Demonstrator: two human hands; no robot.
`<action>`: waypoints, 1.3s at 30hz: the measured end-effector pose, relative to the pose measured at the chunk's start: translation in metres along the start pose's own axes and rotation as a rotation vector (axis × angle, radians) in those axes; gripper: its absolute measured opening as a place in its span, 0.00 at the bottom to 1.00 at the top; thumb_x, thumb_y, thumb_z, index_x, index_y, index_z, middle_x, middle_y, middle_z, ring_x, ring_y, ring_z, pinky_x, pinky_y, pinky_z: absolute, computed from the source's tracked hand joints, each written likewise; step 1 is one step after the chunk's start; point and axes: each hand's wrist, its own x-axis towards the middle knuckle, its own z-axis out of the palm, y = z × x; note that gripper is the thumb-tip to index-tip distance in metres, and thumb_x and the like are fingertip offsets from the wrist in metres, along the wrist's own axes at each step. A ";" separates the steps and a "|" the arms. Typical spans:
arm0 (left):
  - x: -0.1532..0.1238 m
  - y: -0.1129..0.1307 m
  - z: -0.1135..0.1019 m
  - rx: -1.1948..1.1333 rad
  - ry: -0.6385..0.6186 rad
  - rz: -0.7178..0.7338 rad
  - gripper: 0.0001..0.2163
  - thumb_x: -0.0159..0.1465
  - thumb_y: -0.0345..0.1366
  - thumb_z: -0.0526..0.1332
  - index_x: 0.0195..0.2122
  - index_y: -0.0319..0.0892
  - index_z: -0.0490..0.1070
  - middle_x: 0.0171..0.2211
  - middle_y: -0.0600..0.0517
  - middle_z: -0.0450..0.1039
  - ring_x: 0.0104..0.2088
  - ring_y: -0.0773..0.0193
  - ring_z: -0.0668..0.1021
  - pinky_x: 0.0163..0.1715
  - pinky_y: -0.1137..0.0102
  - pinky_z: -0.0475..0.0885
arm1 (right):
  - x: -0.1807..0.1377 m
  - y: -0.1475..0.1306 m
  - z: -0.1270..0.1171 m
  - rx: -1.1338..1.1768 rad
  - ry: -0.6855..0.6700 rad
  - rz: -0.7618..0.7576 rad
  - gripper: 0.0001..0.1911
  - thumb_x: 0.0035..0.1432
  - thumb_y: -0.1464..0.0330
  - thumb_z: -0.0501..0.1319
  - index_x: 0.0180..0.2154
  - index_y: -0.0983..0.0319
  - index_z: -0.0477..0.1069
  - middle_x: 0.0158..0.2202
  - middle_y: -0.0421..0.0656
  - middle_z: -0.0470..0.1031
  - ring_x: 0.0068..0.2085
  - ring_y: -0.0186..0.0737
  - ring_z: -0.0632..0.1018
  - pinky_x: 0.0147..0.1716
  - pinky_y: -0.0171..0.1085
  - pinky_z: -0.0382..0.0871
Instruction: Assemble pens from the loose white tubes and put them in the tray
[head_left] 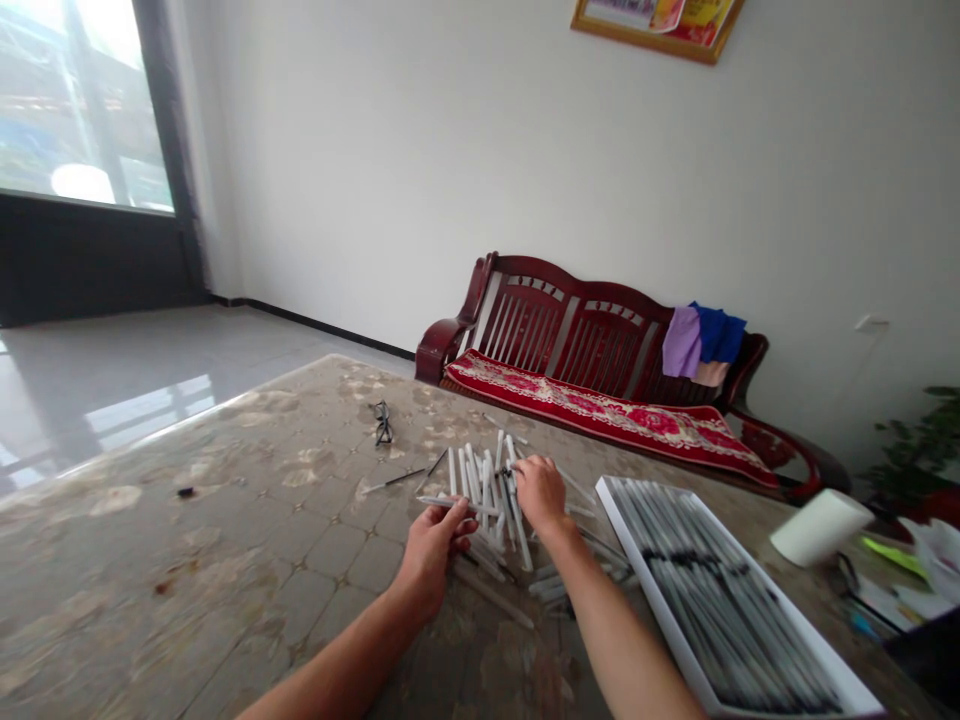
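Note:
My left hand (pixel 437 540) is closed, pinching a slim whitish pen barrel (pixel 442 502) between thumb and fingers. It lies level across the near left side of a loose pile of white pen barrels (pixel 486 480). At the pile's right side, my right hand (pixel 541 488) reaches down with bent fingers by some small dark pieces (pixel 505 472); what its fingertips grip is too small to make out. More greyish pen barrels (pixel 551 585) lie under and beside my right forearm. Thin dark refills (pixel 405 478) rest left of the pile.
A white box (pixel 658 592) packed with black-tipped pens stands on the right of the patterned table (pixel 247 520). Glasses (pixel 382 424) and a small black piece (pixel 185 492) lie leftward. A white paper roll (pixel 820 527) is far right. Behind stands a wooden bench (pixel 570 330).

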 end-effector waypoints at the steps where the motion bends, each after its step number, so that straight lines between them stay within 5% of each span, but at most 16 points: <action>1: 0.000 0.000 0.000 0.003 0.000 0.002 0.14 0.48 0.37 0.75 0.29 0.38 0.73 0.25 0.53 0.76 0.22 0.69 0.78 0.18 0.78 0.68 | 0.007 -0.002 0.002 -0.005 -0.009 -0.011 0.14 0.63 0.71 0.56 0.45 0.57 0.78 0.44 0.47 0.77 0.47 0.44 0.72 0.45 0.37 0.62; 9: -0.001 0.002 0.002 0.008 -0.006 0.003 0.16 0.45 0.39 0.75 0.31 0.38 0.74 0.25 0.53 0.78 0.22 0.69 0.77 0.20 0.77 0.68 | 0.026 -0.011 0.015 -0.007 -0.064 -0.053 0.07 0.59 0.72 0.61 0.34 0.60 0.80 0.44 0.50 0.76 0.50 0.48 0.71 0.46 0.40 0.63; 15: -0.002 0.000 0.001 -0.007 -0.030 0.010 0.15 0.46 0.38 0.75 0.30 0.38 0.74 0.25 0.52 0.77 0.25 0.67 0.79 0.22 0.77 0.69 | 0.002 -0.012 0.002 0.102 0.008 -0.014 0.11 0.62 0.74 0.56 0.42 0.60 0.74 0.43 0.47 0.78 0.47 0.42 0.75 0.46 0.37 0.66; 24: -0.005 -0.003 0.004 -0.060 -0.118 -0.025 0.10 0.51 0.31 0.74 0.29 0.38 0.73 0.25 0.53 0.77 0.26 0.68 0.81 0.25 0.78 0.75 | -0.100 -0.009 -0.003 1.092 0.185 0.232 0.11 0.54 0.63 0.59 0.37 0.60 0.73 0.32 0.42 0.78 0.31 0.41 0.78 0.29 0.36 0.74; 28: -0.006 -0.006 0.005 -0.040 -0.163 -0.034 0.08 0.53 0.29 0.73 0.30 0.37 0.74 0.25 0.52 0.78 0.26 0.67 0.81 0.25 0.78 0.76 | -0.107 -0.016 -0.003 1.204 0.246 0.313 0.09 0.49 0.62 0.63 0.31 0.60 0.72 0.24 0.39 0.75 0.25 0.38 0.76 0.26 0.34 0.73; 39: -0.008 -0.007 0.008 0.008 -0.175 -0.057 0.08 0.52 0.29 0.73 0.29 0.38 0.74 0.25 0.52 0.79 0.26 0.66 0.82 0.24 0.78 0.75 | -0.106 -0.018 0.000 1.246 0.262 0.328 0.10 0.47 0.61 0.65 0.29 0.61 0.77 0.24 0.40 0.78 0.26 0.39 0.78 0.27 0.35 0.74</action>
